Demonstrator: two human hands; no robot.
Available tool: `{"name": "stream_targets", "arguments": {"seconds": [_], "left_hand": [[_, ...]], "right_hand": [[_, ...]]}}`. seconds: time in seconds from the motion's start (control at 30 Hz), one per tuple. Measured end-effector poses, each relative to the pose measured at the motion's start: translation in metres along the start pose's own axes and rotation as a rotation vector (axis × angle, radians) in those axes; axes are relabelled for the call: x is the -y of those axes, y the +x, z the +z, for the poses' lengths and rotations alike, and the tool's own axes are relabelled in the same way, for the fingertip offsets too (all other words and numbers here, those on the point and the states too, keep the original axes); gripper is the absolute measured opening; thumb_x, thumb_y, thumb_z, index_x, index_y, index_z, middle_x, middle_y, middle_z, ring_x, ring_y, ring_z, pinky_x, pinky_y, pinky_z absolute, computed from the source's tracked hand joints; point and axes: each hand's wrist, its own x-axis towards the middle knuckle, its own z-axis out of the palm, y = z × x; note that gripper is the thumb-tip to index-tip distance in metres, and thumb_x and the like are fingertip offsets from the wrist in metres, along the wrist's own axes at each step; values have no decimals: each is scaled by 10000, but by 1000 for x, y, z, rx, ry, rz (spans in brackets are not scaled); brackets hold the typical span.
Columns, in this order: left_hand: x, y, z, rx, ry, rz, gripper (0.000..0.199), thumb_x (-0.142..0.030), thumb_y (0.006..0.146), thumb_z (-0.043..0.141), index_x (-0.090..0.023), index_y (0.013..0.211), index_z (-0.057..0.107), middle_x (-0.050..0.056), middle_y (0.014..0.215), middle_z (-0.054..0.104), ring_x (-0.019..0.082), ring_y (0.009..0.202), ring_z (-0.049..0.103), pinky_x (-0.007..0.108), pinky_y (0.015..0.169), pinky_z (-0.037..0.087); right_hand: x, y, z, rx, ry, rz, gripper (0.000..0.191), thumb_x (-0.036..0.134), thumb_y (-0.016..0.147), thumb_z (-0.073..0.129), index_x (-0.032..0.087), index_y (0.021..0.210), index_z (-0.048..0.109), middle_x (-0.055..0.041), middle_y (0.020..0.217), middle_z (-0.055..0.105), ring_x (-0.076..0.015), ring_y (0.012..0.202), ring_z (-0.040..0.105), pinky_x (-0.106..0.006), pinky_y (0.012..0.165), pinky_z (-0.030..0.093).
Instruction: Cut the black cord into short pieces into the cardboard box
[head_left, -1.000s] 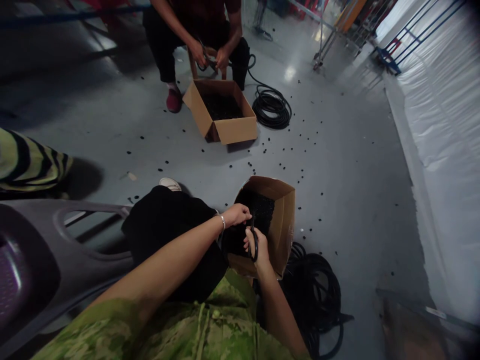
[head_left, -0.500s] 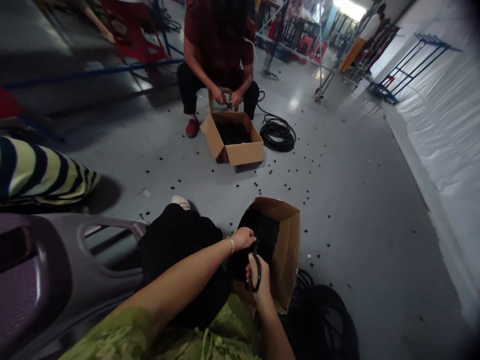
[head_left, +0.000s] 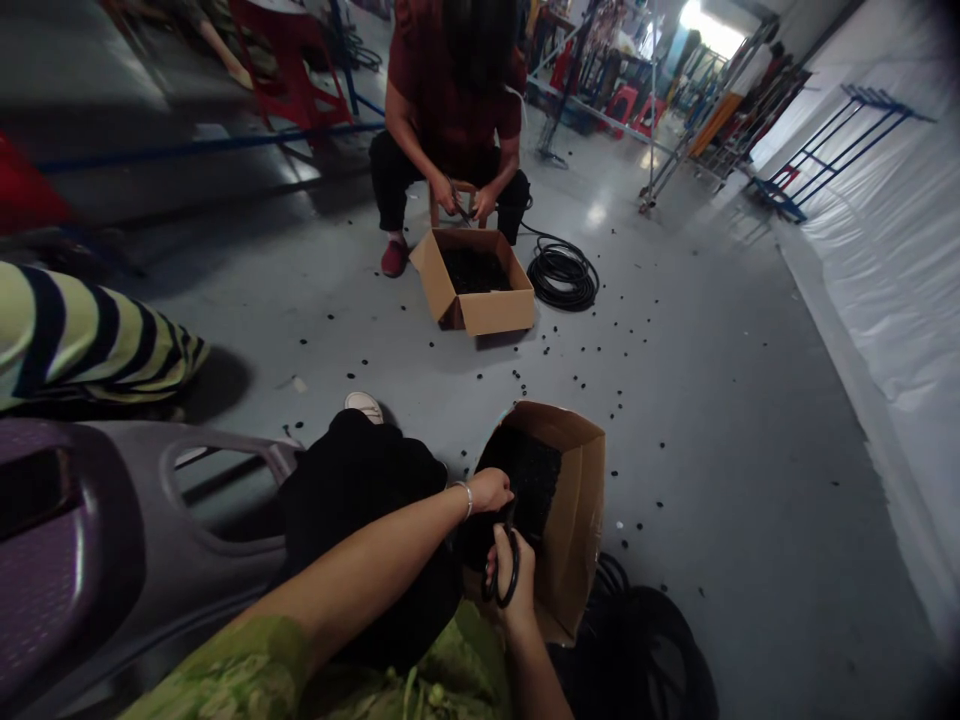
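Note:
My right hand (head_left: 516,578) is wrapped round the black-handled scissors (head_left: 510,570), whose blades point toward my other hand. Over the left part of an open cardboard box (head_left: 577,500), my left hand (head_left: 491,490) is closed, a bracelet at its wrist; whatever its fingertips pinch is too dark to make out. Small black pieces (head_left: 536,480) lie in a heap inside the box. Beside the box, at the lower right, is a dark coil of black tubing (head_left: 652,640).
Across from me a seated person (head_left: 454,110) holds scissors over another cardboard box (head_left: 501,312). A black coil (head_left: 564,272) lies beside it. A purple-grey plastic chair (head_left: 172,490) stands at left. Small black pieces dot the floor. Someone's striped clothing (head_left: 97,335) shows at far left.
The view has shifted slightly, moving the surroundings right and down. The scissors in my right hand have turned a little. The person opposite has shifted their scissors slightly.

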Motion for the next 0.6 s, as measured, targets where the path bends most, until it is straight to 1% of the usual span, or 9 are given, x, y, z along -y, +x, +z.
{"name": "stream_targets", "arguments": {"seconds": [0.07,0.13,0.17,0.23,0.33,0.43,0.5,0.6], "left_hand": [[-1,-1,-1,26,-13,21,141,-238,761,642,-179,636,671,-5,521,549,133,537,504,238,596,390],[-2,-3,-1,97,-65,1,137,-254,770,644,-182,657,667,-24,506,516,119,487,457,241,567,376],[-3,-4,-1,132,-101,-18,139,-259,779,640,-181,665,659,-35,496,496,109,457,423,239,543,360],[-5,-4,1,158,-171,-56,141,-261,798,627,-180,684,642,-50,488,468,93,417,370,235,503,324],[-6,-1,4,122,-200,-108,150,-258,831,604,-176,709,631,-55,493,456,86,398,350,234,487,305],[-4,4,4,35,-148,-145,170,-261,853,609,-166,715,639,-41,506,469,93,425,393,234,513,325],[-3,6,3,-24,-171,-169,184,-285,879,598,-160,751,644,-35,516,474,96,441,415,228,517,331],[-6,6,-2,-33,-323,-195,244,-349,938,532,-156,816,619,-46,529,463,81,413,378,214,476,306]], "right_hand": [[2,1,-1,7,28,-3,560,728,763,644,173,768,577,42,557,522,-81,422,451,-181,387,359],[7,4,-6,27,44,-16,563,722,748,663,169,833,607,34,592,553,-90,448,482,-189,412,386],[9,5,-8,35,42,-19,564,718,740,675,168,852,616,35,598,557,-90,451,484,-191,417,388],[13,7,-12,34,15,-19,555,711,732,687,169,825,614,46,571,532,-85,428,452,-192,404,363],[12,6,-11,-3,-31,-44,541,707,750,667,177,702,571,55,502,474,-80,394,395,-200,385,313],[8,3,-6,-25,-18,-55,531,687,743,681,183,639,547,47,479,468,-86,407,405,-205,401,315],[5,2,-3,-35,36,9,516,666,727,702,180,641,552,44,491,483,-86,413,418,-201,403,313],[0,3,-5,-52,142,154,487,633,710,728,175,676,567,41,525,516,-85,415,437,-198,403,321]]}}
